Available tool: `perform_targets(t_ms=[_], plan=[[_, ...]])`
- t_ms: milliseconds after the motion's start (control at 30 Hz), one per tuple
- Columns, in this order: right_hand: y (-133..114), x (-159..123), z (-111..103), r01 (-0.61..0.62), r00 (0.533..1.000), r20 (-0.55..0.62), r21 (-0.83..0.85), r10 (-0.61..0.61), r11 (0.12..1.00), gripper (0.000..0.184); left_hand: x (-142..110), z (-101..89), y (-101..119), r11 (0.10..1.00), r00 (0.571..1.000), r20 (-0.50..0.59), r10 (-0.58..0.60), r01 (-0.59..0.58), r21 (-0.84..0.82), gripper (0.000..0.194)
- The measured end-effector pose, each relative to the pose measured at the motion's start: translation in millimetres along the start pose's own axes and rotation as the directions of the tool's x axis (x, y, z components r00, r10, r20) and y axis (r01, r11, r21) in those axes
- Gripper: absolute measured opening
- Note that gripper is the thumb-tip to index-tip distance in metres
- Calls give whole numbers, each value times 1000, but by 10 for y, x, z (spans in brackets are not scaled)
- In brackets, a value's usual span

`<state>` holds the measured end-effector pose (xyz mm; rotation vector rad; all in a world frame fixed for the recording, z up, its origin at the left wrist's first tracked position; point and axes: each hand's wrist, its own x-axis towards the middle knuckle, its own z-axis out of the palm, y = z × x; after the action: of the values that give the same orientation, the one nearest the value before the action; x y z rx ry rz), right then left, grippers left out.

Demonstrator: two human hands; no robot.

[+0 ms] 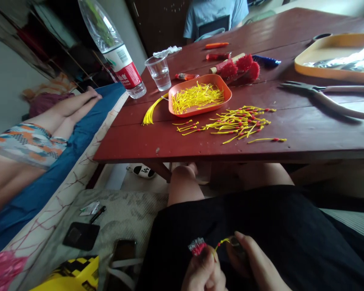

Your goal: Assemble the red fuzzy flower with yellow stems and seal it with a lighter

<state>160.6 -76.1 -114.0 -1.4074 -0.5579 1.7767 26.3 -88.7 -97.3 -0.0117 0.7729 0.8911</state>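
My left hand is low over my lap in black shorts, pinched on a small red tuft with pale tips. My right hand is beside it, fingers closed on a thin yellow strand with a red tip that bends toward the tuft. On the dark red table an orange tray holds loose yellow strands. A pile of red-tipped yellow strands lies right of it, and a yellow bundle lies to its left.
A water bottle, a plastic cup, red fluffy flowers, pliers and a yellow tray are on the table. Another person lies on a blue mat at left. Someone in a light blue shirt sits across.
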Motion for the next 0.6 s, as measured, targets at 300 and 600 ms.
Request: perform_targets(t_ms=[300, 600], plan=[[-38, -33, -29, -143, 987, -56, 97, 149, 985, 35, 11, -21, -5, 1000, 999, 29, -16, 16, 7, 20], [186, 40, -152, -43, 999, 14, 114, 41, 993, 37, 12, -68, -22, 999, 998, 53, -36, 36, -2, 20]])
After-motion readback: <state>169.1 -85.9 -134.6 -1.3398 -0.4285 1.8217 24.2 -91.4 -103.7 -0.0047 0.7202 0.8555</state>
